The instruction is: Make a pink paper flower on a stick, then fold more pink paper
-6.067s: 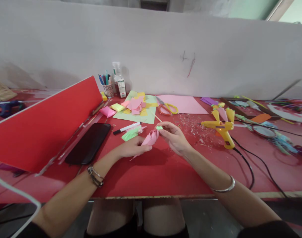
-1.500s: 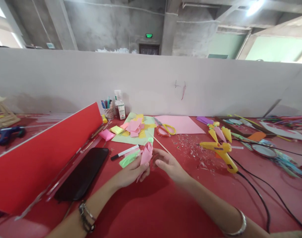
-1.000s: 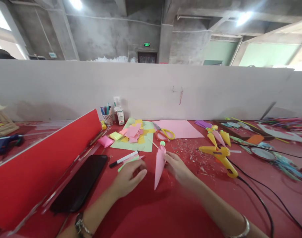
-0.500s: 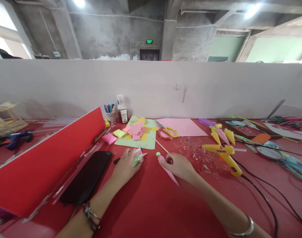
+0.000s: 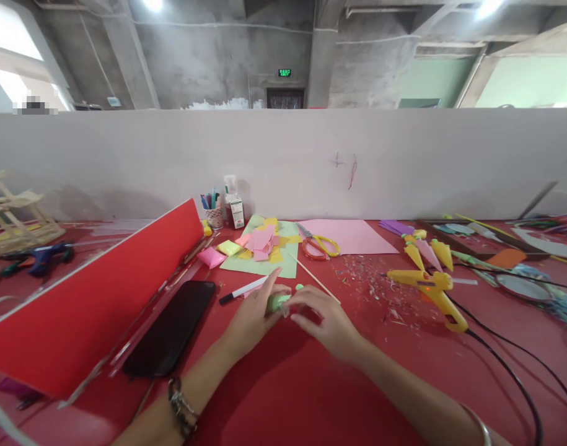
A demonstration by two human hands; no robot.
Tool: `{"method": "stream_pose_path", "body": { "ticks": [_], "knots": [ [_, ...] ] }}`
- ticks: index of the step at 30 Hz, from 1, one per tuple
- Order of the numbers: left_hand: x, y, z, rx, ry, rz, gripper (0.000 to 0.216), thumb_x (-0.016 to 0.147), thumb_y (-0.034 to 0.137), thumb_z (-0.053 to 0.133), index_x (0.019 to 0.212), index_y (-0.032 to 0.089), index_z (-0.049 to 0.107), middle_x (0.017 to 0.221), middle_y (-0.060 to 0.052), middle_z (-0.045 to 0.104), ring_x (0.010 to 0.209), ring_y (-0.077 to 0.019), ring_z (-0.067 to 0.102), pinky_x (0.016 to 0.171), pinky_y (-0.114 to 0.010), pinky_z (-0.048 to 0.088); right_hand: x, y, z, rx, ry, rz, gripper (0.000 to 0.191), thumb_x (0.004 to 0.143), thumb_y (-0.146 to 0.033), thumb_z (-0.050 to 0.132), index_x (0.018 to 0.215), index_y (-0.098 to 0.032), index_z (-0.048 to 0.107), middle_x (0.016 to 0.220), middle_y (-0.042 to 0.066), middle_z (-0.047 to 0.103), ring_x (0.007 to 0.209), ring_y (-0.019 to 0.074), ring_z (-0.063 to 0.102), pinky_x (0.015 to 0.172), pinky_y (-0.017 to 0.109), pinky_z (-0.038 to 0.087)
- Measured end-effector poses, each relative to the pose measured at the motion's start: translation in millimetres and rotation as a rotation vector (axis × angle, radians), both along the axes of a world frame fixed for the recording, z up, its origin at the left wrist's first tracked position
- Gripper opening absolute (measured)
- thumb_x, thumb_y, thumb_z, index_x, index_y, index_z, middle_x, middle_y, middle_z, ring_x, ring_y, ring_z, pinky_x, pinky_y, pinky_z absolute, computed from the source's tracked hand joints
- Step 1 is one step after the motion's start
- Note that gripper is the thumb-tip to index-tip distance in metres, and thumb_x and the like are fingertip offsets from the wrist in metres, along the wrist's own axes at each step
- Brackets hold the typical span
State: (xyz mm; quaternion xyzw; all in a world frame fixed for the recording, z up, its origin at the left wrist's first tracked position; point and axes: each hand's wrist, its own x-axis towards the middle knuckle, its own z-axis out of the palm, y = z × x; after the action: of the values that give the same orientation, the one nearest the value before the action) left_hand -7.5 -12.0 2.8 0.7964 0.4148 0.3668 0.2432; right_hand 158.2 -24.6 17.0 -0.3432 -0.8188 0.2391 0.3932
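Note:
My left hand (image 5: 253,316) is closed around a small clear packet of light green clay (image 5: 278,302), its index finger raised. The fingers of my right hand (image 5: 327,319) pinch at the packet's clear plastic end. A small green ball (image 5: 299,287) shows just beyond the right fingers; whatever lies under that hand is hidden. Behind my left hand lies a white marker with a black cap (image 5: 243,290), with a bit of pink paper beside it. A thin wooden stick (image 5: 313,274) slants from the green paper (image 5: 237,263) toward my right hand.
A black phone (image 5: 174,328) and a standing red board (image 5: 101,297) are on the left. Scissors (image 5: 318,244) lie on pink paper (image 5: 357,235). At the right are scraps, a yellow glue gun (image 5: 427,285) with its cable, and paper cones (image 5: 427,251). Clay packets (image 5: 211,257) lie behind.
My left hand has moved right with the green clay packet, uncovering the marker. My right hand has let go of the pink cone, now out of sight, and has come to the packet.

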Motion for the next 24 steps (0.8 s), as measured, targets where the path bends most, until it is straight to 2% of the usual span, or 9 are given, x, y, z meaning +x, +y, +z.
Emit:
{"method": "stream_pose_path", "body": {
  "ticks": [5,8,15,19,24],
  "knots": [
    [5,-4,1.1,0.031,-0.044,-0.06,0.067,0.077,0.018,0.049,0.133,0.023,0.013,0.103,-0.005,0.063,0.095,-0.0159,0.057,0.083,-0.032,0.044,-5,-5,-2.1,-0.089,0.143,-0.083,0.014,0.075,-0.02,0.051,0.088,-0.02,0.052,0.077,0.001,0.058,0.067,0.0104,0.055,0.061,0.023,0.046],
    [7,-8,4.8,0.023,-0.052,-0.059,0.07,0.076,0.017,0.05,0.134,0.024,0.011,0.1,-0.004,0.064,0.093,-0.0157,0.058,0.081,-0.031,0.046,-6,-5,-1.4,-0.096,0.123,-0.085,0.015,0.076,-0.021,0.05,0.09,-0.021,0.056,0.082,0.002,0.06,0.07,0.0107,0.056,0.063,0.024,0.046],
    [8,-11,5.7,-0.09,-0.03,-0.08,0.064,0.076,0.019,0.051,0.131,0.025,0.019,0.109,-0.006,0.06,0.095,-0.0169,0.057,0.081,-0.032,0.046,-6,-6,-0.7,-0.1,0.189,-0.121,0.007,0.072,-0.022,0.055,0.07,-0.021,0.062,0.071,0.001,0.064,0.068,0.0129,0.058,0.065,0.026,0.045],
    [6,-6,0.9,-0.038,0.019,-0.052,0.059,0.076,0.021,0.051,0.129,0.024,0.025,0.106,-0.005,0.062,0.096,-0.0164,0.056,0.084,-0.032,0.044,-5,-4,0.2,-0.265,0.349,-0.135,0.009,0.07,-0.027,0.056,0.067,-0.02,0.058,0.063,0.0,0.061,0.059,0.0112,0.056,0.058,0.025,0.044],
    [-1,0,0.6,0.007,0.123,0.008,0.053,0.077,0.024,0.05,0.126,0.022,0.031,0.102,-0.004,0.063,0.097,-0.0165,0.056,0.085,-0.032,0.042,3,8,1.0,-0.416,0.632,-0.216,0.026,0.07,-0.044,0.053,0.064,-0.019,0.05,0.056,-0.003,0.052,0.048,0.0075,0.047,0.05,0.022,0.04]
  ]
}}
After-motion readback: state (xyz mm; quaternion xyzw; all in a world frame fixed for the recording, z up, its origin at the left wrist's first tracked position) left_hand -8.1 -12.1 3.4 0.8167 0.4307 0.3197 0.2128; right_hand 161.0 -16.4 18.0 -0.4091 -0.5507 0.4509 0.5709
